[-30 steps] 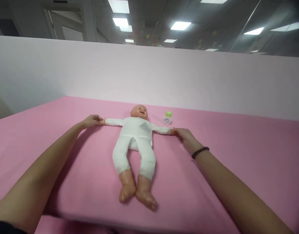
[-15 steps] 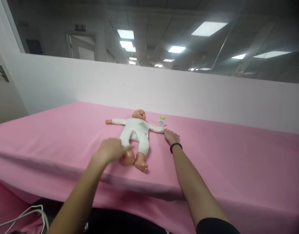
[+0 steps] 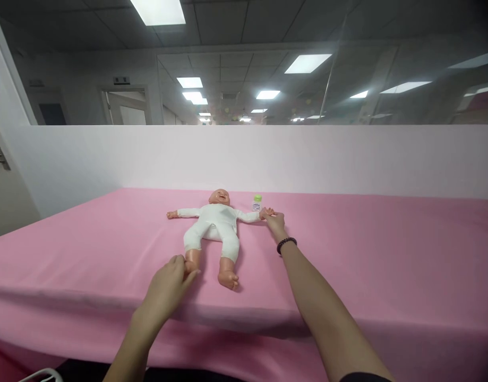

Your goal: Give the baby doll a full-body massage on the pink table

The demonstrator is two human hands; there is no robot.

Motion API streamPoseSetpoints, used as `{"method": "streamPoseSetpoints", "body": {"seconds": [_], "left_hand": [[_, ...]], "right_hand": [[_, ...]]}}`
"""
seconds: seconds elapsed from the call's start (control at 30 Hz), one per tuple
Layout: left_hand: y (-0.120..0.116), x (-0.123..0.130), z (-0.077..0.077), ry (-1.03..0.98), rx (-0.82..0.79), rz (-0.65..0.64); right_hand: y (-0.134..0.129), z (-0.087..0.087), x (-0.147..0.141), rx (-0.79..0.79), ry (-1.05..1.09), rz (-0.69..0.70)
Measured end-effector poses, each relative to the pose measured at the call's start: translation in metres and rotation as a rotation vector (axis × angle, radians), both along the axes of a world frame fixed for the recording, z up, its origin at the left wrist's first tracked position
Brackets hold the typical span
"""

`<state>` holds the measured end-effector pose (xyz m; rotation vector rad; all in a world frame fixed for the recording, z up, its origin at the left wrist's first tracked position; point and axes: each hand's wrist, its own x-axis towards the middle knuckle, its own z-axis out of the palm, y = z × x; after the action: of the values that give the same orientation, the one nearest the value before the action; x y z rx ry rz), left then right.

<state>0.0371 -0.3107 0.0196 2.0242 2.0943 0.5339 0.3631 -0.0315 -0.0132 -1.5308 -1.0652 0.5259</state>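
Note:
A baby doll (image 3: 217, 215) in a white suit lies on its back, arms spread and legs toward me. My left hand (image 3: 170, 278) is closed around the doll's foot on the left side of the view; the hand hides part of that foot. The other foot lies bare on the cloth. With its fingertips, my right hand (image 3: 276, 223) pinches the doll's hand on the right side; a dark beaded bracelet is on this wrist. Just behind that doll hand stands a small clear bottle (image 3: 257, 205) with a green cap.
Pink cloth (image 3: 367, 254) covers the wide table, its front edge hanging down in folds. A white wall (image 3: 307, 159) with glass above rises behind. At the left is a door (image 3: 7, 196); a white tube shows at the bottom left.
My left hand has come down from over the doll's leg and closed on its foot, and the doll's legs are wider apart. My right hand stays at the doll's hand. The view has tilted up.

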Motion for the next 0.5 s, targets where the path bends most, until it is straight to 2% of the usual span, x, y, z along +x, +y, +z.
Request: {"method": "streamPoseSetpoints", "body": {"seconds": [0.07, 0.13, 0.2, 0.3, 0.4, 0.5], "left_hand": [[0.003, -0.012, 0.009, -0.132, 0.111, 0.003], [0.016, -0.018, 0.025, -0.213, 0.258, -0.039], [0.04, -0.014, 0.046, -0.217, 0.378, -0.123], [0.087, 0.007, 0.071, -0.153, 0.394, -0.189], [0.124, 0.031, 0.072, -0.117, 0.349, -0.231], [0.139, 0.043, 0.059, -0.108, 0.346, -0.259]], "right_hand": [[0.003, 0.006, -0.009, 0.1, 0.009, 0.009], [0.004, 0.014, -0.022, 0.203, -0.006, 0.027], [0.002, 0.023, -0.04, 0.312, -0.045, 0.068], [-0.007, 0.029, -0.073, 0.461, -0.143, 0.205], [-0.02, 0.023, -0.103, 0.53, -0.243, 0.369], [-0.029, 0.016, -0.118, 0.541, -0.279, 0.446]]}}
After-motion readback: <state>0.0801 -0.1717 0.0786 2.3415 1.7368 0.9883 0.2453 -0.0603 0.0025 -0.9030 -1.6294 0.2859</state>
